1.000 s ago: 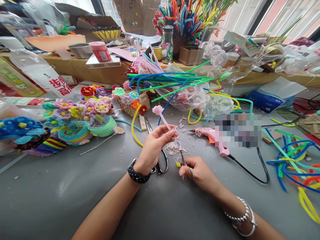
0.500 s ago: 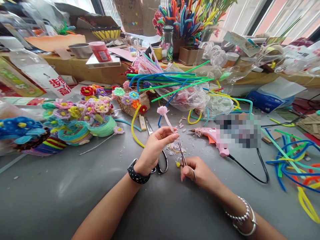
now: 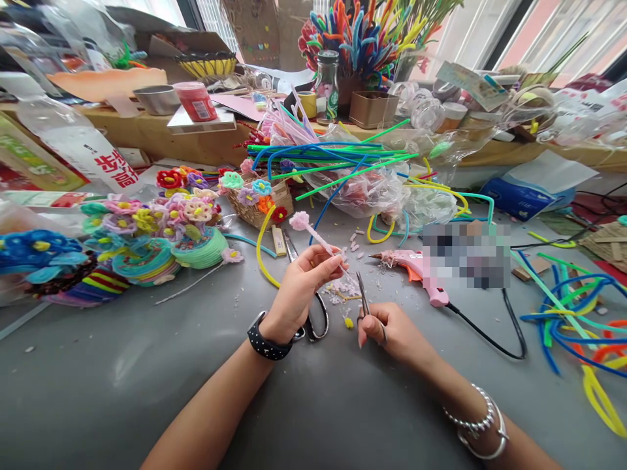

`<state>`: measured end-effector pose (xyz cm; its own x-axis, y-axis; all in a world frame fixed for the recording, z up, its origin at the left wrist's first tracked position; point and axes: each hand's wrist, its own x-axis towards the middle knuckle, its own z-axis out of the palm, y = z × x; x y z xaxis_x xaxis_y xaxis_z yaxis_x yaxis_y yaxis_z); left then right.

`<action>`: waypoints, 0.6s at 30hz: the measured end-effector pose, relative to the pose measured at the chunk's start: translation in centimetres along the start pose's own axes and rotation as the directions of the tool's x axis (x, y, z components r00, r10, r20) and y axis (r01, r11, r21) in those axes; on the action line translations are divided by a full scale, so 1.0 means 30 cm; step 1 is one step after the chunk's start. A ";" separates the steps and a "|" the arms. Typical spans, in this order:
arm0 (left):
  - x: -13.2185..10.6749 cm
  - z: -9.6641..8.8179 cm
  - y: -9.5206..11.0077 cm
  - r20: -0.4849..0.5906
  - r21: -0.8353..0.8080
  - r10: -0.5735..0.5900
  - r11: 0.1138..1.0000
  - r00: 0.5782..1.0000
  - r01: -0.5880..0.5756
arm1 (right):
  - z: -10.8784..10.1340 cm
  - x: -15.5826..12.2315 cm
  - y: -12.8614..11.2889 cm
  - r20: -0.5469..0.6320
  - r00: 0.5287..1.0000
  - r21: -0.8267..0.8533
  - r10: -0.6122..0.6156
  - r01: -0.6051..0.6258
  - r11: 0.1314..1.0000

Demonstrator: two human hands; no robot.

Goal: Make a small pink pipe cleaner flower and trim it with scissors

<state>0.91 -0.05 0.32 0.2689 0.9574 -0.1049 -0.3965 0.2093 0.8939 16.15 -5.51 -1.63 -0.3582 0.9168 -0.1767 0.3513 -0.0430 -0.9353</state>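
Between the thumb and fingers of my left hand (image 3: 306,284) is a pink pipe cleaner (image 3: 313,234), its fuzzy round head tilted up to the left. My right hand (image 3: 394,329) holds small scissors (image 3: 363,297), fingers in the loops and blades pointing up. The blade tips stand a little right of my left fingertips, apart from the pipe cleaner. Under my hands, pale fuzz clippings (image 3: 343,287) and a small yellow piece (image 3: 349,322) lie on the grey table. Larger black-handled scissors (image 3: 319,320) lie partly hidden behind my left hand.
A pink glue gun (image 3: 416,264) with a black cord lies to the right. Pipe-cleaner flowers in pots (image 3: 198,247) stand at the left. Loose coloured pipe cleaners (image 3: 578,307) lie far right, and more rest on plastic bags (image 3: 372,189) behind.
The pink pipe cleaner's head has tipped leftward in my left hand. My right hand has drawn the small scissors slightly right, away from the stem.
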 end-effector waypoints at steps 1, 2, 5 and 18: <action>-0.001 0.000 0.001 0.001 0.003 -0.004 1.000 1.000 0.004 | -0.002 -0.001 0.002 0.015 1.000 -0.008 -0.004 0.004 1.000; -0.002 0.000 0.001 0.003 0.007 -0.009 1.000 1.000 0.009 | -0.004 -0.001 0.004 0.035 0.999 -0.015 -0.006 0.007 1.000; -0.005 0.001 0.005 0.010 0.011 -0.013 1.000 1.000 0.013 | -0.013 -0.004 0.005 0.096 0.995 -0.035 -0.030 0.033 0.999; -0.004 0.002 0.007 0.021 0.029 -0.031 0.999 0.999 0.031 | -0.031 -0.016 -0.021 0.234 0.971 -0.072 -0.044 0.062 0.995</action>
<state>0.83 -0.14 0.55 0.2992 0.9461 -0.1240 -0.3623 0.2329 0.9025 16.91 -5.54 -0.68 -0.5653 0.7997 -0.2024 0.3897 0.0427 -0.9200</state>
